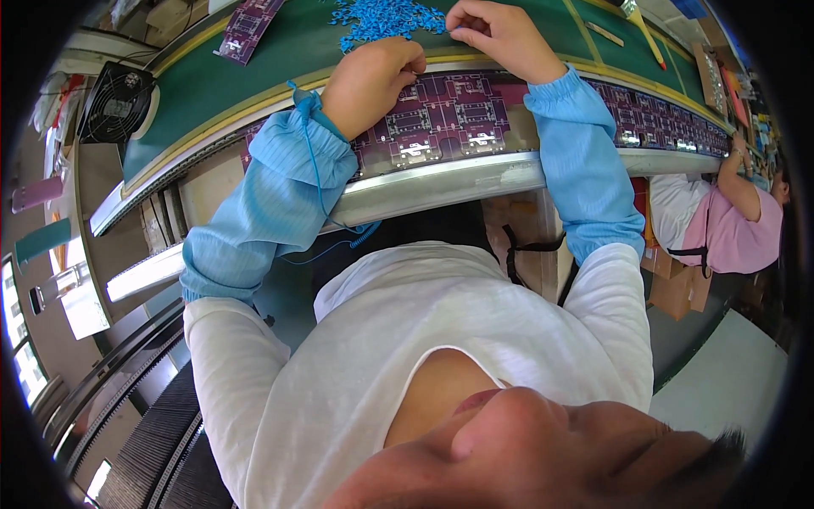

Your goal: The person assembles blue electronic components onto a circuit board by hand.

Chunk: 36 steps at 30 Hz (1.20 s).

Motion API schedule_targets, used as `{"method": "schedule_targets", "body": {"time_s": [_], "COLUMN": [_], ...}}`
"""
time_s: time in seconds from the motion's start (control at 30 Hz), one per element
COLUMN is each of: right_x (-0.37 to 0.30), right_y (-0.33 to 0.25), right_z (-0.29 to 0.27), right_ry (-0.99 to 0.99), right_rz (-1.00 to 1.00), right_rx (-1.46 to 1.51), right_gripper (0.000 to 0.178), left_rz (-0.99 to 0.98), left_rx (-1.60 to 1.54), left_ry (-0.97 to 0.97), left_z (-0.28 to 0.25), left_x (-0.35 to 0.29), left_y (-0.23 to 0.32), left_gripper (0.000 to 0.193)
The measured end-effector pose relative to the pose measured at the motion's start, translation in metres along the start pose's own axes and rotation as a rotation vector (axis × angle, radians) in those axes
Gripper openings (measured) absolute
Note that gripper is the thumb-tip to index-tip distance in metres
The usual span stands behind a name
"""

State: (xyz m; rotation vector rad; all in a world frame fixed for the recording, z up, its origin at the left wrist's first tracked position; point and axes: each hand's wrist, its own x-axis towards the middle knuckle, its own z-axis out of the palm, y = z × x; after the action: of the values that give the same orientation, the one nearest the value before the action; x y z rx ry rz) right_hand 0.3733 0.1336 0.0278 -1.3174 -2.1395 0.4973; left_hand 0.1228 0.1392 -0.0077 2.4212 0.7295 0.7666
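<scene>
My left hand [366, 83] is closed, its fingers curled together over the top edge of a purple circuit board [441, 114]. Whatever it may hold is hidden. My right hand [502, 38] is at the right edge of a heap of small blue components [381, 19], with thumb and forefinger brought together; anything between them is too small to make out. The board lies in a metal-railed track [449, 176] running across in front of me. Around my left wrist is a blue strap with a coiled cord [366, 233] hanging down.
Further purple boards [661, 123] line the track to the right. A loose purple board [248, 30] lies on the green bench [199, 102] at the far left. Beside it stands a black fan [117, 102]. A yellow-handled brush [649, 38] lies far right; a person in pink [742, 220] works beyond.
</scene>
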Motion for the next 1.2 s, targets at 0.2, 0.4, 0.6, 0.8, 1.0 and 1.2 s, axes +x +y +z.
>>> {"method": "schedule_targets", "body": {"time_s": [0.2,0.4,0.6,0.8,1.0,1.2], "right_x": [-0.005,-0.017,-0.030,-0.030,-0.033,-0.033], "right_y": [0.008,0.001,0.014,0.009,0.003,0.005], "right_z": [-0.011,-0.014,0.000,0.004,0.012,0.014], "right_ry": [-0.018,-0.214,-0.231,-0.206,-0.186,-0.188], "right_rz": [-0.143,-0.130,-0.154,-0.243,-0.230,-0.222], "right_rx": [-0.023,-0.029,-0.100,-0.182,-0.209,-0.264], "right_gripper": [0.013,0.011,0.013,0.012,0.011,0.011], "left_rz": [0.012,0.007,0.041,-0.260,-0.468,-0.444], "left_rx": [0.085,0.056,0.101,-0.363,-0.757,-0.764], "left_ry": [0.009,0.007,-0.004,-0.025,-0.034,0.006], "left_z": [0.006,0.006,0.006,0.002,-0.017,-0.027], "left_x": [0.002,0.001,0.001,-0.001,-0.001,0.001], "left_y": [0.003,0.002,0.006,-0.008,-0.021,-0.016], "left_gripper": [0.019,0.018,0.020,0.018,0.024,0.028]}}
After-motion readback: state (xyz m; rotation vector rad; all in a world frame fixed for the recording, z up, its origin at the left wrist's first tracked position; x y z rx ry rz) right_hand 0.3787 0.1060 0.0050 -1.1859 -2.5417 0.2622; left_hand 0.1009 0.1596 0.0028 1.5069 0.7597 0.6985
